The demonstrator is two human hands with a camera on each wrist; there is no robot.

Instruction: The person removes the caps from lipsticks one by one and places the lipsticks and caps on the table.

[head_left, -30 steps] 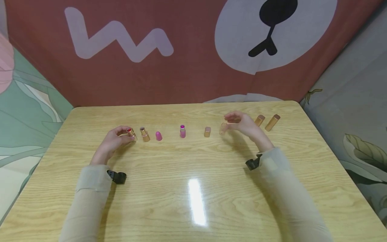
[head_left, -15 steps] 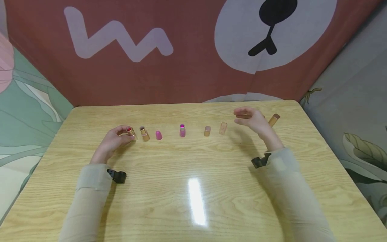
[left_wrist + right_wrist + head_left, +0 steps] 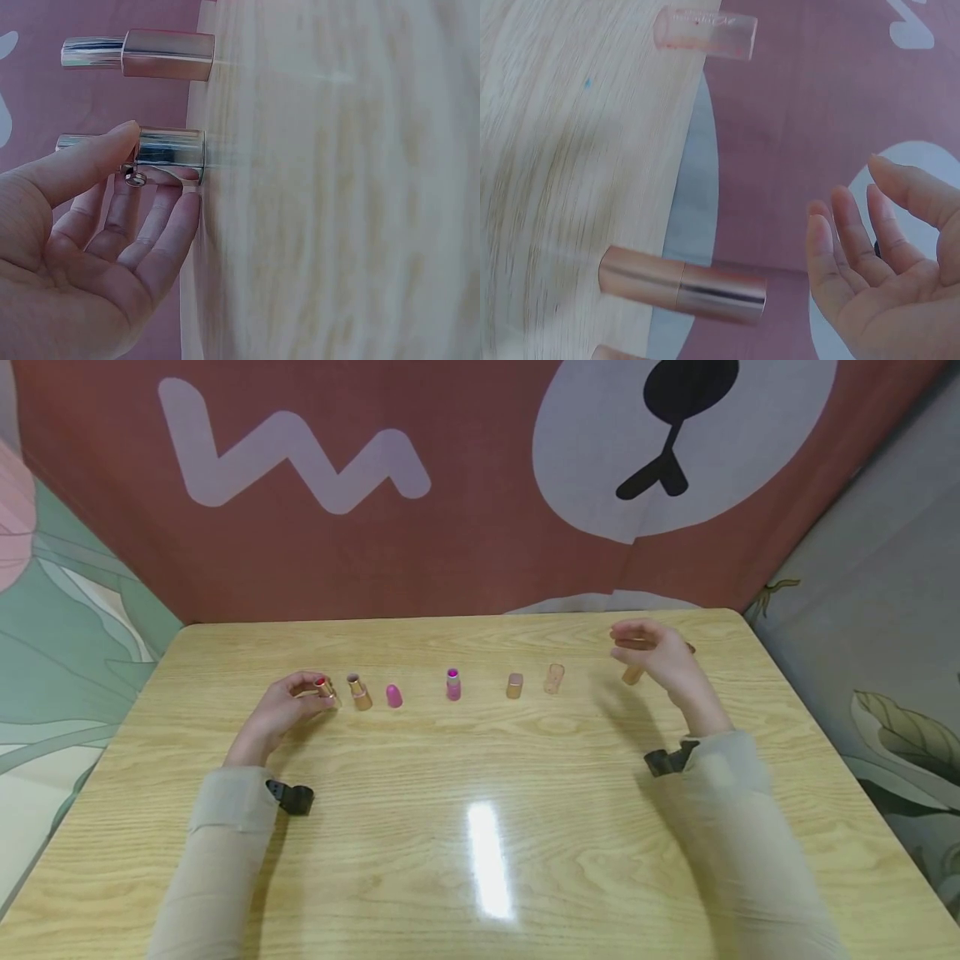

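My left hand (image 3: 281, 710) pinches an uncapped gold lipstick tube (image 3: 172, 146) with a red top, standing on the table at the left end of a row. A small metal ring charm (image 3: 133, 176) hangs by the thumb. Beside this tube stands another uncapped gold lipstick (image 3: 359, 695). My right hand (image 3: 656, 656) hovers near the back right, fingers loosely curved and holding nothing. Below and beyond its fingers is a two-part gold lipstick tube (image 3: 682, 286), apart from the hand. A second gold tube is mostly hidden behind this hand in the head view.
Between the hands stand a pink cap (image 3: 393, 696), a pink lipstick (image 3: 453, 685), a short gold cap (image 3: 513, 686) and a clear cap (image 3: 554, 678). The wooden table (image 3: 390, 793) ends at a red cloth (image 3: 480, 543) with a bear face.
My right hand has moved right, away from the clear cap and over the gold tubes at the right. The clear cap stands by itself. My left hand has stayed on its lipstick.
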